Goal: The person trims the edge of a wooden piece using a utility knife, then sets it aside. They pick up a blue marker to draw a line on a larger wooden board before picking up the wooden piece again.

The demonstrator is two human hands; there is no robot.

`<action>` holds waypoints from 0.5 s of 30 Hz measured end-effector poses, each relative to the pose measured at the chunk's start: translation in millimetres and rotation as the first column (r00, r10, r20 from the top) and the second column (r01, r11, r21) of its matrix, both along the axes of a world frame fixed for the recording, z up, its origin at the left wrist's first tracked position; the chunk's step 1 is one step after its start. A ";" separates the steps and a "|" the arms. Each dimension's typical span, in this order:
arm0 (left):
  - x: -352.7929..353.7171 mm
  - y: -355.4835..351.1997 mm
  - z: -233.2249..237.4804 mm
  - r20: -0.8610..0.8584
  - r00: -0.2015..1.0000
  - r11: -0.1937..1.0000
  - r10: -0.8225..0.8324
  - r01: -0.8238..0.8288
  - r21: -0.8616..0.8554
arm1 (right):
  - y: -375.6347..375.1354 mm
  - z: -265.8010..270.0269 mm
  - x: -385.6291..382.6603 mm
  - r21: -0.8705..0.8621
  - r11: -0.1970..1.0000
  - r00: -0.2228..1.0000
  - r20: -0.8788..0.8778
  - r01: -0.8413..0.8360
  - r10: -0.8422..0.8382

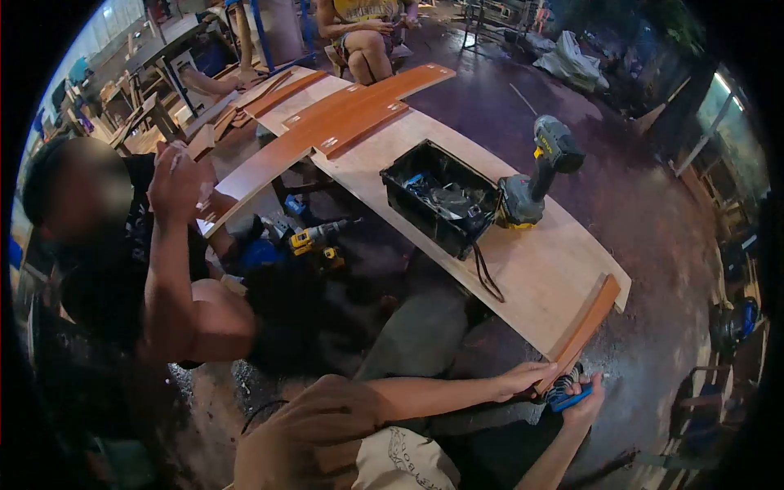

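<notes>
My left hand (523, 379) is closed on the near end of a reddish-brown wood strip (584, 327), whose far part rests across the near end of a pale wood board (535, 286). My right hand (585, 402) grips a small blue and black tool (569, 398) just beneath that same end. The tool's exact kind is not clear, and the fingers partly cover it. On the board stand a cordless drill (531, 175), upright with its long bit pointing away, and a black bin (445, 196) of small hardware and tools.
Further along the board lie brown varnished planks (327, 122) with small pale fittings. A co-worker (98, 220) sits at the left with a raised hand. A yellow drill (314, 237) lies below the planks. Another person (367, 45) sits at the back. White sacks (572, 61) lie on the floor.
</notes>
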State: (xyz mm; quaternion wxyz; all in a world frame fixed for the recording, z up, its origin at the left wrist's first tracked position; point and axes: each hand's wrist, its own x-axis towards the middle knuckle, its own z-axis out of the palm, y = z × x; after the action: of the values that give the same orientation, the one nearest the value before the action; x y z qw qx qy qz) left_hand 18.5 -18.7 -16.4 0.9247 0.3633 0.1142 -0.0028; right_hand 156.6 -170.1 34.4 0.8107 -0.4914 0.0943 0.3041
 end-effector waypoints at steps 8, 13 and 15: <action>-6.8 10.2 1.8 -0.064 0.991 0.955 -0.114 0.091 -0.283 | -24.0 17.0 -25.2 0.061 0.997 0.983 0.171 0.050 -0.060; -7.1 16.0 -10.2 0.024 0.977 0.936 -0.210 0.208 -0.284 | -29.9 36.7 -77.1 -0.320 0.947 0.881 0.457 0.036 0.121; -5.9 13.0 -5.9 0.018 0.974 0.934 -0.228 0.224 -0.278 | -31.6 48.8 -98.3 -0.519 0.852 0.820 0.518 0.073 0.245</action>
State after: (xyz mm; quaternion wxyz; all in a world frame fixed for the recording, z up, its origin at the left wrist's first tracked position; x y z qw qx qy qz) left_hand 12.6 -5.7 -22.3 0.9592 0.2403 0.0771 -0.1276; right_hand 58.3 -201.7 83.2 0.6240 -0.7618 -0.0956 0.1453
